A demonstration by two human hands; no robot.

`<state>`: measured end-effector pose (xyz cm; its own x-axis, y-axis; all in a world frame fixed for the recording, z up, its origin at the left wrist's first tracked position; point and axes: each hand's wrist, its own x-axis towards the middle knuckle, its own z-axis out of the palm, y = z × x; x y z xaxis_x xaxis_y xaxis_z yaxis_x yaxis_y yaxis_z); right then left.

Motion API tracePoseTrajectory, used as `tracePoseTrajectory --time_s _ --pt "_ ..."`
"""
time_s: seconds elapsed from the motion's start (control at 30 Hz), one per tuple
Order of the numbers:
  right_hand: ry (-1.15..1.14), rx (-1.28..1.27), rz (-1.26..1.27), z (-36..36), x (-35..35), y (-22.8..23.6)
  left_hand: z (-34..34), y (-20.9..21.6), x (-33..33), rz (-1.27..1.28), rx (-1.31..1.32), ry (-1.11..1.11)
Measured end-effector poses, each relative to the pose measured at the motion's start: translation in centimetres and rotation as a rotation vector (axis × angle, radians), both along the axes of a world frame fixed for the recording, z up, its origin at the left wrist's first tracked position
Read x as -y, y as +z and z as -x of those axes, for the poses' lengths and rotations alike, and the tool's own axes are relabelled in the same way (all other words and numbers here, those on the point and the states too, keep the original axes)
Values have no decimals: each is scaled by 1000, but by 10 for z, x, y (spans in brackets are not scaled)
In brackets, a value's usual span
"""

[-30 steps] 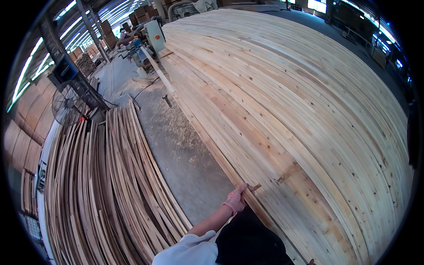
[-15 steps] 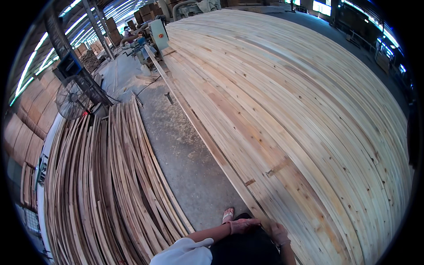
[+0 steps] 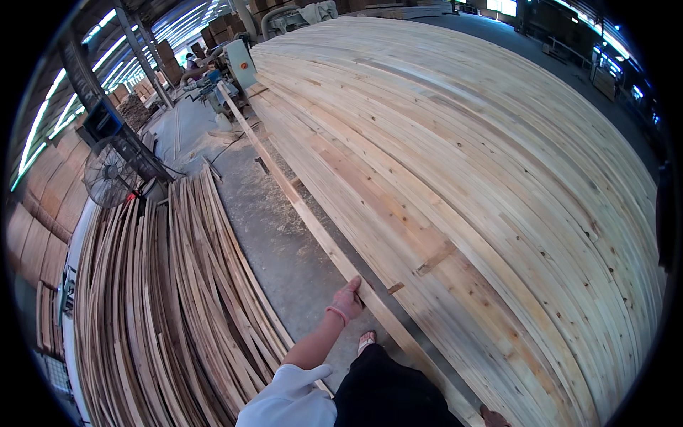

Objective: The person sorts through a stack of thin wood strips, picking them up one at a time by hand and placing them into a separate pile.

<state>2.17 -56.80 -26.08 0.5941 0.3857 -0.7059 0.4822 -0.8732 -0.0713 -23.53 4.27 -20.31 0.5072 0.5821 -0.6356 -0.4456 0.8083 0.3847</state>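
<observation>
My left hand (image 3: 348, 300), in a pinkish glove with a pink cuff, is closed around a long pale wooden strip (image 3: 316, 229). The strip runs from the lower edge by my body up to a machine at the far left. At the lower edge, my right hand (image 3: 492, 417) grips the strip's near part, with much of the hand cut off by the picture's rim. Beside the strip, on the right, lies a broad layer of light, knotty boards (image 3: 427, 206). A gap separates the strip from the layer's left edge along much of its length.
On the left lies a heap of long narrow wooden strips (image 3: 171, 299). A floor fan (image 3: 110, 172) stands behind it by a post. The machine has a pale control panel (image 3: 240, 64). Sawdust is scattered on the grey floor (image 3: 263, 245). My sandalled foot (image 3: 366, 340) shows below.
The strip has come away from the boards' edge toward the left. My left hand has moved forward and left along it, while my right hand has dropped lower and to the right.
</observation>
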Motion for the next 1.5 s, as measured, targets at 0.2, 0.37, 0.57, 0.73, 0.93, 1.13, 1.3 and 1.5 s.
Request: tracePoseTrajectory --time_s 0.2,0.37,0.57,0.73,0.93,1.13,1.3,1.5 --pt "-386 -45 179 42 -66 157 -5 22 46 111 88 -107" --pt "-469 -29 49 54 -67 159 10 -69 144 -54 -2 -670" --pt "-513 317 -124 19 70 126 -22 59 136 26 -44 -835" --pt "-376 457 -207 14 174 149 -8 58 119 -190 76 -1006" --pt "-774 273 -158 4 191 143 4 50 98 -209 104 -1108" --pt "-578 445 -225 55 -54 282 -11 86 4 -386 -29 -691" --pt "-421 570 -328 64 -151 274 -12 99 -106 -446 -29 -469" --pt "-269 493 -366 88 -281 271 12 60 -238 -471 -19 -272"
